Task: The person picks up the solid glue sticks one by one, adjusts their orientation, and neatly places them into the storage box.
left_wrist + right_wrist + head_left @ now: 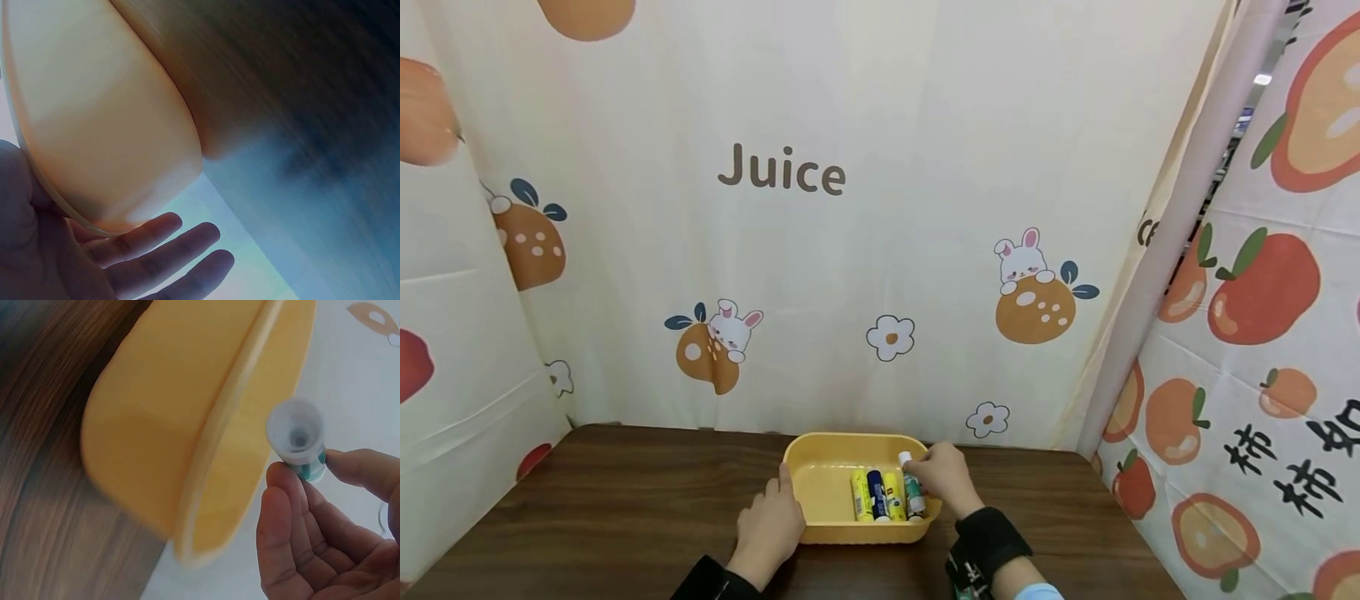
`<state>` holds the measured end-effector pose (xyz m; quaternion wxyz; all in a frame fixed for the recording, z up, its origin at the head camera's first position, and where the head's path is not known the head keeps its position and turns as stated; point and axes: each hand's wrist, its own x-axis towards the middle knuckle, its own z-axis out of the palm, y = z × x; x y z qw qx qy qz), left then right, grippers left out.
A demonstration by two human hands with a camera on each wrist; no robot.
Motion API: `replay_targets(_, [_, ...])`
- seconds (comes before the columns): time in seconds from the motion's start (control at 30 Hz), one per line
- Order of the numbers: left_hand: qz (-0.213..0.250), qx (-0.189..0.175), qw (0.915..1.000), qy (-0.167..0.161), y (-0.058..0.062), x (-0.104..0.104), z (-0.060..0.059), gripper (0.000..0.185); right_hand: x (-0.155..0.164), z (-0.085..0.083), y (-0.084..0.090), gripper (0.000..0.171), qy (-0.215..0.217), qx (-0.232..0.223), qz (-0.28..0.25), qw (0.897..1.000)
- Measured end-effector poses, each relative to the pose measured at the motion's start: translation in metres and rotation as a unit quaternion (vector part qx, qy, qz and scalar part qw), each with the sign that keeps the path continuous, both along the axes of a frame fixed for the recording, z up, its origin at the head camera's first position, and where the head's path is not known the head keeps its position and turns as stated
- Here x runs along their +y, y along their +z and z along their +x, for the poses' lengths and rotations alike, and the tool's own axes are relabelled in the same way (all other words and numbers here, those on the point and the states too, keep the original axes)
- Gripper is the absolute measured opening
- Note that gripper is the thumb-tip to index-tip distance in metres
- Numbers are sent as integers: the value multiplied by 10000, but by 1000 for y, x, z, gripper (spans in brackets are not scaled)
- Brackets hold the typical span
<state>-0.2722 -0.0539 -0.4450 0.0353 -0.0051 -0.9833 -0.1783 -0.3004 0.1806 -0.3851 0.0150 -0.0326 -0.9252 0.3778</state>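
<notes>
A dark wooden bench (625, 500) carries a yellow tray (827, 487), set against a cartoon fruit curtain (850, 250). The left hand (769, 527) rests on the tray's left rim, fingers straight, its grip holding nothing. The right hand (946, 477), at the tray's right side, has its grip pinched round a white-capped teal tube (912, 483). Left of that tube, three more tubes (876, 496), yellow, dark blue and yellow, lie side by side inside the tray.
</notes>
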Motion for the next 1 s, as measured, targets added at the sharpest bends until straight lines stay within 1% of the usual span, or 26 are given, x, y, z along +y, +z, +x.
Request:
replay_targets(0.13, [11, 60, 10000, -9, -2, 1, 2, 56, -21, -3, -10, 33, 107, 81, -216, 9997])
replay_targets(0.2, [30, 83, 10000, -19, -3, 2, 3, 56, -30, -3, -17, 39, 122, 112, -234, 9996])
replay_targets(0.37, [45, 126, 9999, -33, -4, 3, 4, 55, -48, -2, -32, 43, 78, 234, -189, 9995])
replay_targets(0.5, [29, 136, 9999, -15, -5, 1, 5, 55, -59, -2, -40, 48, 147, 327, -312, 9989])
replay_targets(0.63, [-22, 126, 9999, 6, -6, 0, 4, 56, -70, 0, -44, 51, 194, 435, -242, 9986])
replay_targets(0.77, [-36, 183, 9998, -4, -6, -2, 5, 56, -82, 5, -48, 47, 210, 726, 183, 9970])
replay_targets(0.83, [-23, 250, 9997, -4, -7, -2, 6, 55, -88, 7, -51, 45, 168, 919, 559, 9941])
replay_targets(0.9, [-13, 312, 9995, -2, -8, -3, 7, 55, -94, 8, -53, 43, 79, 1095, 1055, 9884])
replay_targets(1.0, [-4, 361, 9993, -4, -8, -4, 7, 55, -100, 8, -58, 37, -56, 1311, 1698, 9767])
